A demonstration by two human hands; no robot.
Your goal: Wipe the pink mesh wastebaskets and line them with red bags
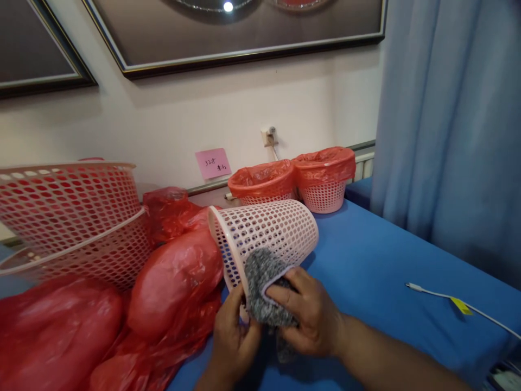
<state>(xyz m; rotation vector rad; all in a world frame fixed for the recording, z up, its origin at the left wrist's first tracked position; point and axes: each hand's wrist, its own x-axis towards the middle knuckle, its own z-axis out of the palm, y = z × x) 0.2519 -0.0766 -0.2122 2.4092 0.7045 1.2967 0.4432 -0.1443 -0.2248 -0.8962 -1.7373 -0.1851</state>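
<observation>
A pale pink perforated basket (277,225) lies on its side, its open rim facing left. My left hand (234,331) grips the lower part of that rim between thumb and fingers. In my right hand (311,315) is a grey speckled cloth (262,271) with a light edge, bunched and pressed against the rim and the basket's near side. The two hands are close together, the cloth between them. Part of the cloth hangs below my right hand.
Red plastic bags (175,282) and larger stacked baskets (69,206) fill the left. Two bag-lined baskets (264,182) stand behind on the blue table (366,260). A white cable (437,295) lies at right, near a blue curtain (448,119).
</observation>
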